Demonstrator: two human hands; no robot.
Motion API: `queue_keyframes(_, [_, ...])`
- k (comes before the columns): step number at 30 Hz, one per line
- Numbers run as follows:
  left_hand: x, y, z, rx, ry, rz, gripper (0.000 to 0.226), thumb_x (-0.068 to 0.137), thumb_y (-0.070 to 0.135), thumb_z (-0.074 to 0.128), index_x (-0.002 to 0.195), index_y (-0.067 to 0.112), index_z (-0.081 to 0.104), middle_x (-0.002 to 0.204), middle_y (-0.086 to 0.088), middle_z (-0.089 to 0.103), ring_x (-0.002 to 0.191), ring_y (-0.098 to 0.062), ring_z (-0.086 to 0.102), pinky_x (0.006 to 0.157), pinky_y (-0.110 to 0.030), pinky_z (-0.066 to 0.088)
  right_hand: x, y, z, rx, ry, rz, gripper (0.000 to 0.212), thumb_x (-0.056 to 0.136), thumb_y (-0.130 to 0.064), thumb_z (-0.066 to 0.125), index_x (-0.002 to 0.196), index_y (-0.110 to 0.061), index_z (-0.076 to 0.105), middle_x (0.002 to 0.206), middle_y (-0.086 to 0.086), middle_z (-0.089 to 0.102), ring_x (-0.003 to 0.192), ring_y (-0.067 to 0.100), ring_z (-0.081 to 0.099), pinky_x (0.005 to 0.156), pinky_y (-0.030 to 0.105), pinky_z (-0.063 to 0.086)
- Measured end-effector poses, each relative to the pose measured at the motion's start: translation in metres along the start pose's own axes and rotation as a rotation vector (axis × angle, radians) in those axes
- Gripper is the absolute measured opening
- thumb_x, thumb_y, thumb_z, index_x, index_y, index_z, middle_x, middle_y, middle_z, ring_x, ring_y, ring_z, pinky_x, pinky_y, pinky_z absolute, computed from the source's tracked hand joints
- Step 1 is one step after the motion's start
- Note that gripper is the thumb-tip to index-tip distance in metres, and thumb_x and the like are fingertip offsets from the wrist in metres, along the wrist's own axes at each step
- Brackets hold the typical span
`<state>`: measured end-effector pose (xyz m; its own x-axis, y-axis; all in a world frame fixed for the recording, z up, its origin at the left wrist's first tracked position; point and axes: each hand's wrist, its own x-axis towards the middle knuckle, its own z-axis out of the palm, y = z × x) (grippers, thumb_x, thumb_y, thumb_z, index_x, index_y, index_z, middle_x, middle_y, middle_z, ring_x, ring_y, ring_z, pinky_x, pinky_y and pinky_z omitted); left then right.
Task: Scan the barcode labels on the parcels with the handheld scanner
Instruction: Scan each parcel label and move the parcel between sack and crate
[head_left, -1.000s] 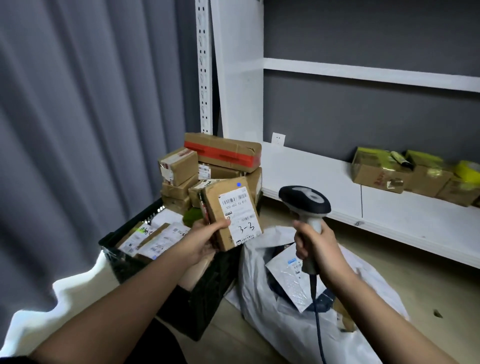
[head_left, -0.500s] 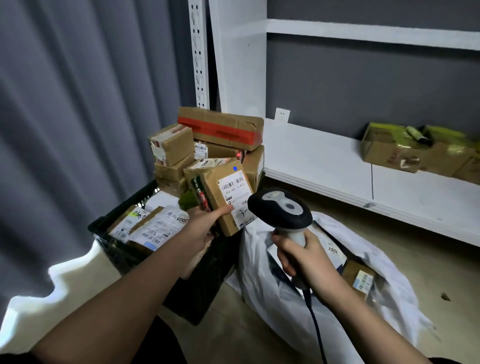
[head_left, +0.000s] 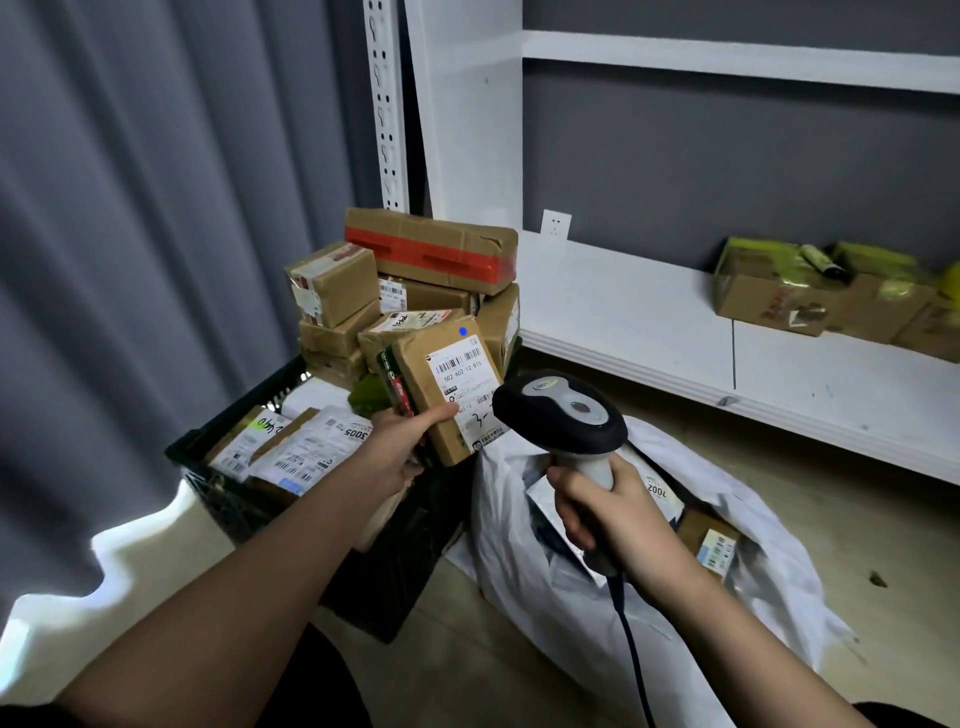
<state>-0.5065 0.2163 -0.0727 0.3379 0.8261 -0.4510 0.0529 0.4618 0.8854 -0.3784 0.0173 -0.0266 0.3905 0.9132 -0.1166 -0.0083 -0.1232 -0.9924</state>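
Against the grey wall the white shelf runs right of the black crate, which carries a heap of brown parcels, likely waiting their turn. Right of the crate lies a white sack with more. Above the crate's right edge the left hand grips one parcel, label turned toward the scanner — the right hand clenches its grip, head just beside the label, apparently to read it.

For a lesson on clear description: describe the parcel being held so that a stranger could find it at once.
Start at the black crate on the floor by the grey curtain, heaped with brown boxes. In front of that heap, the left hand holds a brown parcel. Unlike its neighbours, it has a blue dot above its white label.
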Motion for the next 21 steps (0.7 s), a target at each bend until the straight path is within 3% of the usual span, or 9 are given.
queue_keyframes(3, [0.000, -0.001, 0.000, 0.009, -0.008, -0.006, 0.051, 0.078, 0.025, 0.079, 0.123, 0.014, 0.057, 0.110, -0.005, 0.070, 0.091, -0.017, 0.066, 0.062, -0.030, 0.051, 0.000, 0.000, 0.000, 0.012, 0.008, 0.010, 0.012, 0.093, -0.016, 0.062, 0.097, -0.007, 0.054, 0.048, 0.002, 0.043, 0.039, 0.014, 0.032, 0.042, 0.022, 0.020])
queue_keyframes(6, [0.001, -0.003, 0.000, 0.055, -0.037, -0.038, 0.051, 0.079, 0.031, 0.076, 0.124, 0.016, 0.057, 0.114, -0.006, 0.068, 0.102, -0.022, 0.063, 0.092, -0.042, 0.049, -0.001, -0.002, -0.002, 0.024, 0.049, 0.004, 0.008, 0.095, -0.011, 0.058, 0.093, -0.010, 0.050, 0.047, 0.001, 0.043, 0.038, 0.013, 0.032, 0.038, 0.018, 0.024])
queue_keyframes(7, [0.001, -0.004, 0.002, 0.077, -0.047, -0.052, 0.052, 0.080, 0.035, 0.075, 0.125, 0.017, 0.056, 0.114, -0.005, 0.067, 0.105, -0.024, 0.062, 0.096, -0.043, 0.047, -0.002, -0.003, -0.005, 0.036, 0.077, 0.002, 0.011, 0.096, -0.010, 0.057, 0.090, -0.012, 0.047, 0.046, 0.001, 0.042, 0.037, 0.012, 0.031, 0.037, 0.017, 0.024])
queue_keyframes(13, [-0.004, -0.014, 0.021, 0.331, -0.072, -0.031, 0.064, 0.085, 0.041, 0.066, 0.137, 0.018, 0.034, 0.129, -0.003, 0.054, 0.113, -0.022, 0.054, 0.093, -0.040, 0.048, 0.006, 0.005, -0.052, -0.016, 0.388, -0.032, 0.013, 0.092, -0.016, 0.061, 0.097, -0.017, 0.049, 0.050, 0.000, 0.046, 0.042, 0.016, 0.036, 0.046, 0.029, 0.025])
queue_keyframes(17, [-0.002, -0.034, 0.057, 0.604, -0.104, 0.072, 0.081, 0.082, 0.033, 0.072, 0.144, 0.013, 0.023, 0.135, -0.004, 0.050, 0.109, -0.020, 0.051, 0.087, -0.031, 0.041, 0.002, 0.014, -0.092, -0.023, 0.534, -0.023, 0.014, 0.093, -0.014, 0.059, 0.098, -0.013, 0.046, 0.054, 0.004, 0.046, 0.038, 0.011, 0.039, 0.038, 0.021, 0.031])
queue_keyframes(21, [0.002, -0.059, 0.107, 0.898, -0.248, 0.116, 0.078, 0.078, 0.042, 0.073, 0.139, 0.019, 0.030, 0.130, -0.004, 0.055, 0.112, -0.021, 0.056, 0.093, -0.030, 0.045, -0.004, 0.029, -0.122, 0.004, 0.567, 0.029, 0.012, 0.094, -0.011, 0.057, 0.100, -0.012, 0.047, 0.055, 0.006, 0.046, 0.035, 0.009, 0.038, 0.036, 0.019, 0.030])
